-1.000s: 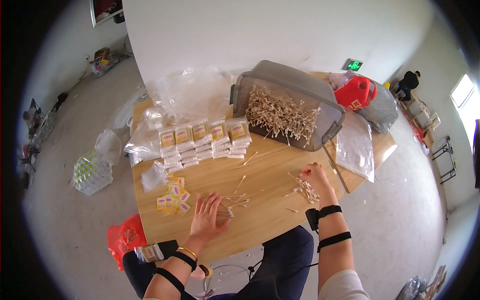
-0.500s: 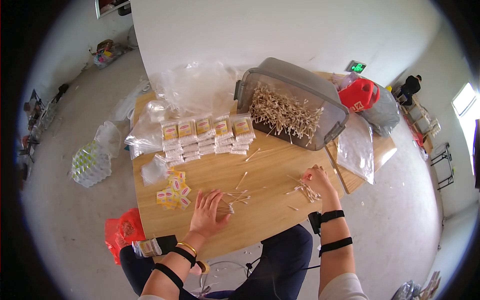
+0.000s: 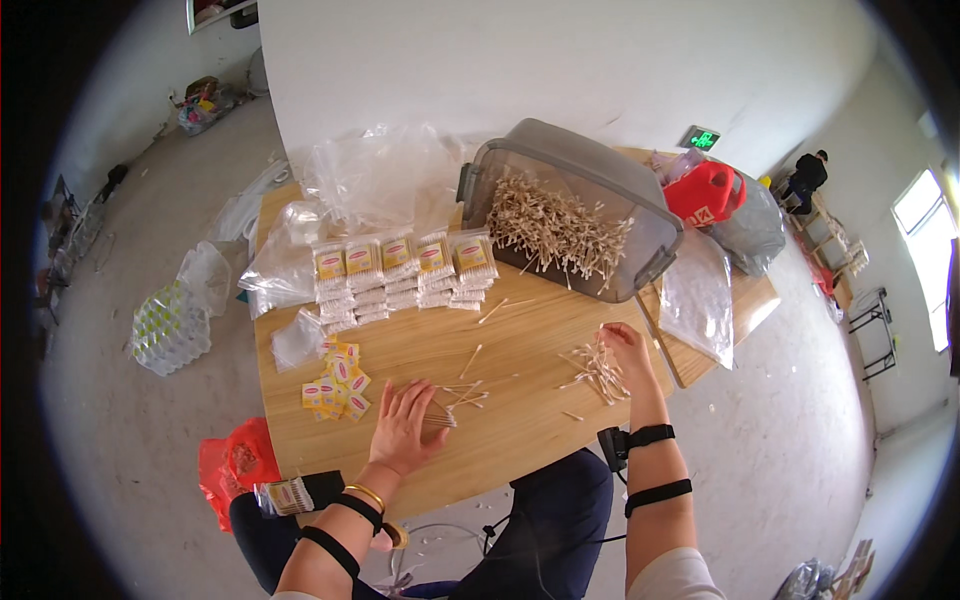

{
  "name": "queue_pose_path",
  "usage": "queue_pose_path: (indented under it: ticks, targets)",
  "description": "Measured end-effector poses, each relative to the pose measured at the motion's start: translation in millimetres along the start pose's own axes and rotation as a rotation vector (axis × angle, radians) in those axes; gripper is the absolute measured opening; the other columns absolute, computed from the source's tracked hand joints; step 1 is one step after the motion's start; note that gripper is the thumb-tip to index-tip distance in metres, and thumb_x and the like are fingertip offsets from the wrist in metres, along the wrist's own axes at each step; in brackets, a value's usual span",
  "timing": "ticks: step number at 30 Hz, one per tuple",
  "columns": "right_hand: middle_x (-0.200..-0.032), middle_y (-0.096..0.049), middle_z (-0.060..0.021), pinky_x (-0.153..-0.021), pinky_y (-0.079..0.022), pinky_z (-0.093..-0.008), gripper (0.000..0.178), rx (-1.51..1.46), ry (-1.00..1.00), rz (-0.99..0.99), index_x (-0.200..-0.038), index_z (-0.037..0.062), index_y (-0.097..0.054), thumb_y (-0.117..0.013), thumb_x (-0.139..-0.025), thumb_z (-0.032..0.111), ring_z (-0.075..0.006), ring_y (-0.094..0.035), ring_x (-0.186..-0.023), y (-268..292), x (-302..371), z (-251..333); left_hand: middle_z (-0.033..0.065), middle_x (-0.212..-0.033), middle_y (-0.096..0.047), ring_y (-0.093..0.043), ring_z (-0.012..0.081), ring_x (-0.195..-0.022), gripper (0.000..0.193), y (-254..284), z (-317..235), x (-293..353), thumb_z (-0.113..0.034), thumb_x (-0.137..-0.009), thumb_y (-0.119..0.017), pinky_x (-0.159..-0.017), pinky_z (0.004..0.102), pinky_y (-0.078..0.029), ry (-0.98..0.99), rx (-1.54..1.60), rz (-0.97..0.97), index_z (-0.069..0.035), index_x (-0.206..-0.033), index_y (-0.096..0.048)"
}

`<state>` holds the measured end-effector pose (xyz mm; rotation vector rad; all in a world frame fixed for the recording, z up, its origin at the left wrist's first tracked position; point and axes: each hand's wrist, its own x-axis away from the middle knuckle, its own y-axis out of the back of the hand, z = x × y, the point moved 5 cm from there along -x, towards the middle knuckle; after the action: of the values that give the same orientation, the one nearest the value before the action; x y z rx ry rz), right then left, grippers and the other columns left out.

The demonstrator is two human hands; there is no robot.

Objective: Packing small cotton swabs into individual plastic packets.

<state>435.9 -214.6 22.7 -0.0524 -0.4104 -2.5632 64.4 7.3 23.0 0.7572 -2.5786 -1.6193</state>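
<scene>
My left hand rests on the wooden table at the near left, its fingers curved around a small bundle of cotton swabs. Several loose swabs lie just beyond that bundle. Over a scattered pile of swabs at the right is my right hand, thumb and fingertips pinched together. Whatever sits in the pinch is too small to make out. Small yellow-and-white printed cards lie in a heap left of my left hand.
Stacked clear packs of swabs stand at the back left, before clear plastic bags. A grey tub lies tilted, full of swabs. A red container and a grey bag are at the right. Someone in dark clothes is far off.
My right hand has lifted a little off the swab pile, showing more of it. My left hand keeps its place around the bundle. The whole view has shifted slightly.
</scene>
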Motion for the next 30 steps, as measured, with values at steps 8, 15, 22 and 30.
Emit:
queue_pose_path:
  ticks: [8, 15, 22, 30]
  targets:
    - [-0.095, -0.071, 0.0002, -0.065, -0.041, -0.0209, 0.019, -0.274, -0.080, -0.215, -0.109, 0.0059, -0.069, -0.072, -0.090, 0.006, -0.0036, -0.056, -0.076, 14.3, 6.3, -18.6, 0.0090, -0.143, -0.048, -0.041, 0.0273, -0.139, 0.073, -3.5, 0.9, 1.2, -0.039, -0.082, -0.071, -0.124, 0.0547, -0.018, -0.010, -0.024, 0.012, -0.008, -0.143, -0.046]
    - [-0.093, -0.073, 0.0021, -0.069, -0.043, -0.0225, 0.018, -0.226, -0.062, -0.142, -0.107, 0.0078, -0.072, -0.072, -0.091, 0.015, -0.0045, -0.059, -0.078, 2.7, 13.0, -10.4, 0.0080, -0.145, -0.046, -0.039, 0.0266, -0.140, 0.075, -1.5, 2.5, 2.1, -0.041, -0.082, -0.069, -0.125, 0.0540, -0.016, 0.013, -0.038, 0.044, -0.008, -0.145, -0.045]
    - [-0.086, -0.074, -0.0068, -0.069, -0.052, -0.0301, 0.014, 0.644, 0.079, -0.241, -0.093, 0.0042, -0.073, -0.075, -0.084, 0.014, -0.0149, -0.067, -0.076, 32.1, 27.2, -4.7, 0.0080, -0.145, -0.046, -0.040, 0.0266, -0.140, 0.074, -2.4, -0.5, 0.5, -0.040, -0.082, -0.069, -0.125, 0.0539, -0.016, 0.014, -0.017, 0.040, -0.008, -0.145, -0.045]
    - [-0.094, -0.063, -0.0108, -0.085, -0.049, -0.0415, 0.008, 0.805, 0.391, -0.203, -0.087, 0.0118, -0.071, -0.072, -0.079, 0.010, -0.0331, -0.060, -0.099, -5.9, 23.0, 26.6, 0.0098, -0.141, -0.049, -0.044, 0.0298, -0.137, 0.074, -1.9, 1.5, 1.5, -0.033, -0.077, -0.075, -0.123, 0.0548, -0.020, -0.012, -0.038, -0.017, -0.008, -0.141, -0.049]
